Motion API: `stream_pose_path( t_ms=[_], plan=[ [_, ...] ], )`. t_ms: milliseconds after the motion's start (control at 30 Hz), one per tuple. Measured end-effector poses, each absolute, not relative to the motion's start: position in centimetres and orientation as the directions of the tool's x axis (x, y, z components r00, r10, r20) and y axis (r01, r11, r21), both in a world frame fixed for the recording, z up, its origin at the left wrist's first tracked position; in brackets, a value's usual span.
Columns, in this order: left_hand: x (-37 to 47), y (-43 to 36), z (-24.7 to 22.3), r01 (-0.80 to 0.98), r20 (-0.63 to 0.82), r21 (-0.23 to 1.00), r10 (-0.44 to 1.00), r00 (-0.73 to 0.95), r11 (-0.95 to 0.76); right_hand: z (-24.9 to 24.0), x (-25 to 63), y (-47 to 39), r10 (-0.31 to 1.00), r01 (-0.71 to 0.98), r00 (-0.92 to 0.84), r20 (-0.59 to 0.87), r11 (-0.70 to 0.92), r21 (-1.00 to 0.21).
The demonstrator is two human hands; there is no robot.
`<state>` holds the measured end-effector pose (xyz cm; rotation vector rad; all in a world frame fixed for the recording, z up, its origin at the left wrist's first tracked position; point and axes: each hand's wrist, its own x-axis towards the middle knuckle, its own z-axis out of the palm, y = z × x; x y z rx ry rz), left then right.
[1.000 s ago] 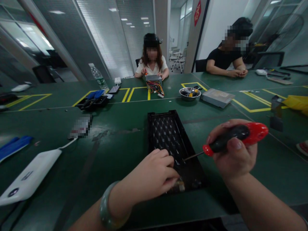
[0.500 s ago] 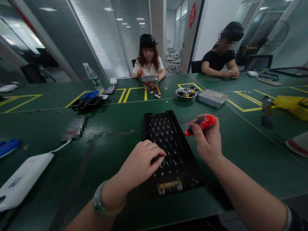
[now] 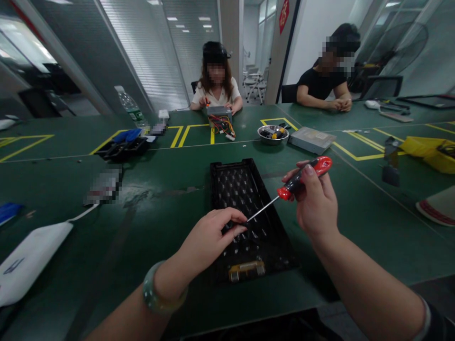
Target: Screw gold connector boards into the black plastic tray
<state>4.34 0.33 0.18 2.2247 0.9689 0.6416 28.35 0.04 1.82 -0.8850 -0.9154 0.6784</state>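
We see our right hand [image 3: 317, 208] gripping the screwdriver [image 3: 284, 192] by its handle, shaft slanting over the black panel [image 3: 259, 234], flat on the green table [image 3: 156, 237]. Left hand [image 3: 209, 234]: fingers narrow at the tip, can't tell if holding anything.
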Motion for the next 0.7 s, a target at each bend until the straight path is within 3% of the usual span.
stream_pose_path(
  t_ms=[300, 500, 700],
  plan=[
    [4.7, 0.2, 0.2, 0.413, 0.046, 0.824, 0.773, 0.632, -0.387, 2.7, 28.5, -0.8, 0.697, -0.010, 0.524, 0.490, 0.580, -0.814],
    [6.9, -1.0, 1.9, 0.472, -0.062, 0.697, 0.612, 0.789, -0.539, 3.1, 28.3, -1.2, 0.590, 0.102, 0.496, 0.637, 0.689, -0.718],
    [8.6, -1.7, 3.0, 0.527, -0.202, 0.670, 0.555, 0.807, -0.522, 2.8, 28.1, -1.1, 0.552, 0.091, 0.461, 0.695, 0.750, -0.656]
  ],
)
